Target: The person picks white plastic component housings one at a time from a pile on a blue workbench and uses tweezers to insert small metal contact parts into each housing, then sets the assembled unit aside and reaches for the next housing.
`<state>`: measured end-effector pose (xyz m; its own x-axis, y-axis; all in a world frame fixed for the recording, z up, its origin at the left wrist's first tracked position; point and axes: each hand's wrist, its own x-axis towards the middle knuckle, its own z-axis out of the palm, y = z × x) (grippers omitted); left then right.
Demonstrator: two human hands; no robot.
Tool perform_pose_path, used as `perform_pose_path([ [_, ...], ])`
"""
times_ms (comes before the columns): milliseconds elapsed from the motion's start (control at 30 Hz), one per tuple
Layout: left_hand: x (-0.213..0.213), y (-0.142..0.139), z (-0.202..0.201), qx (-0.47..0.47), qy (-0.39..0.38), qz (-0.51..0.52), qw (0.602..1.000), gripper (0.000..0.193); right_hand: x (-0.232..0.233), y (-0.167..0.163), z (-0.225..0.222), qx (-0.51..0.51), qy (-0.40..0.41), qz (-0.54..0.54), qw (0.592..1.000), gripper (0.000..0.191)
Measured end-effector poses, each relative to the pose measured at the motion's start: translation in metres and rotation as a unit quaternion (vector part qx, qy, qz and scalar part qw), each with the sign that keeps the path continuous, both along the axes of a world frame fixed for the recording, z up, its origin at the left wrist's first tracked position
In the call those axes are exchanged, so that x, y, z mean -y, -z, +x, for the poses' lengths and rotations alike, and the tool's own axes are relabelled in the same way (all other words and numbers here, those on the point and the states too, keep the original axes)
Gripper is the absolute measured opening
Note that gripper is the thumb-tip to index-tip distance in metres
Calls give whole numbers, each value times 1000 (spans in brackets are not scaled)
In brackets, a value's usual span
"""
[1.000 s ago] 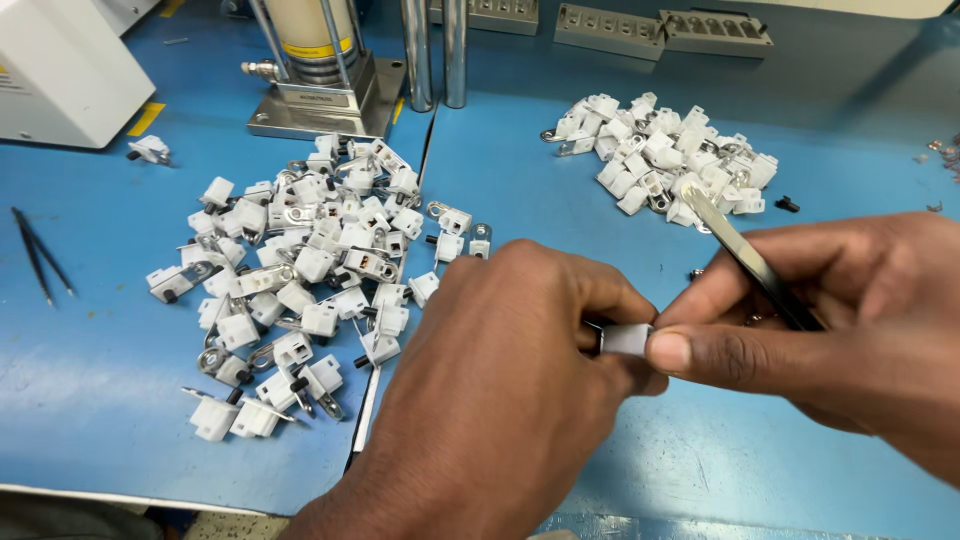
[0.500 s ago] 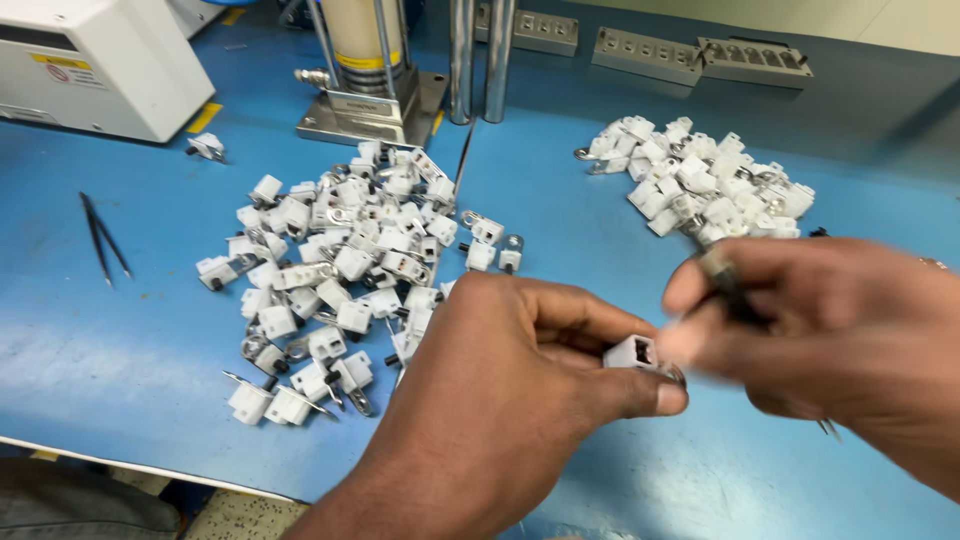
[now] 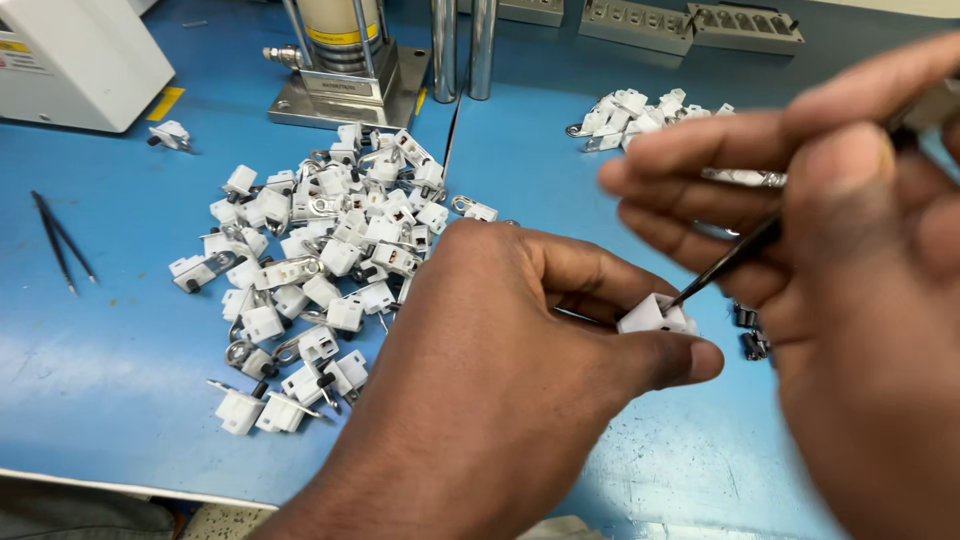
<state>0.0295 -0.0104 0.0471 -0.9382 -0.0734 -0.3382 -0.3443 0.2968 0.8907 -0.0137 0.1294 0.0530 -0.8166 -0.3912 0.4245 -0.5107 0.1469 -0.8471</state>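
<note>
My left hand [image 3: 500, 370] pinches a small white plastic connector [image 3: 652, 316] between thumb and fingers, low in the middle of the view. My right hand [image 3: 850, 260] is raised close to the camera and grips thin dark tweezers [image 3: 730, 262], whose tip touches the top of that connector. A big heap of similar white connectors with metal tabs [image 3: 320, 260] lies on the blue table to the left of my left hand. A second, smaller heap [image 3: 640, 112] sits farther back, partly hidden behind my right hand.
A spare pair of black tweezers [image 3: 62, 240] lies at the far left. A metal press base with columns [image 3: 345, 85] stands at the back, a white machine [image 3: 70, 55] at the top left, grey fixtures [image 3: 690, 25] at the top right. The table's front edge [image 3: 120, 482] runs below.
My right hand has risen toward the camera and shifted right, bringing the tweezers' tip onto the connector. My left hand has kept hold of the connector, turning it slightly.
</note>
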Motion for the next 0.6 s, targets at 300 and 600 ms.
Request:
perform_pose_path([
  [300,29,25,-22,32,-24,-38,998,35,-24,48,-86,227,177,-130,949,21],
  [600,109,34,-61,-67,-58,-442,893,51,17,98,-235,-336,81,540,768,25],
])
